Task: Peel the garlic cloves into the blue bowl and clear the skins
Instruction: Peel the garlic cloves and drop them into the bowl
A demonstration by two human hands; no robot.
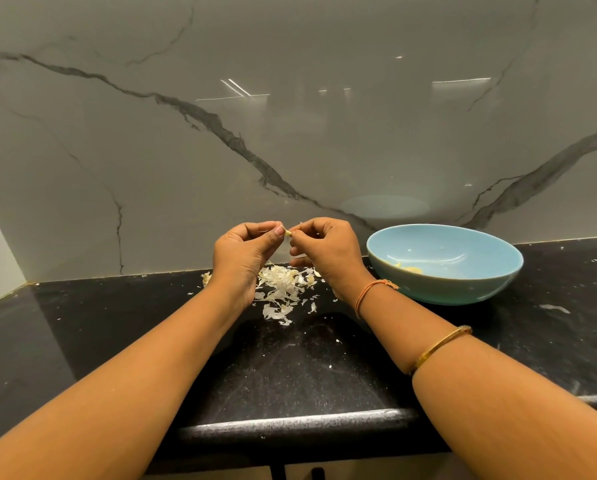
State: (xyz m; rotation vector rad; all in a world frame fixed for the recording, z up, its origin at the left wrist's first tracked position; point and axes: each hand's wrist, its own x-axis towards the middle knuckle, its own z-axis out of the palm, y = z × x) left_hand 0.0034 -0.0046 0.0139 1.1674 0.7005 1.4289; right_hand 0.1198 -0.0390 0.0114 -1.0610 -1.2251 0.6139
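Above skins (283, 289), left hand (243, 251), right hand (328, 251) pinching clove (287, 232), blue bowl (446, 285) nearby

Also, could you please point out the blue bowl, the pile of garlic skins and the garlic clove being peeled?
blue bowl (463, 289): head view, on its outer front wall.
pile of garlic skins (283, 285): head view, on the middle of the heap.
garlic clove (287, 232): head view, on the small yellowish tip that shows.

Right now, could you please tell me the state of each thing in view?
Garlic clove: pinched from both sides, held in the air.
Left hand: pinching the clove.
Right hand: pinching the clove too.
Skins: loose pile below the hands.
Counter: flecked with skin bits.
Blue bowl: upright on the counter, peeled garlic inside.
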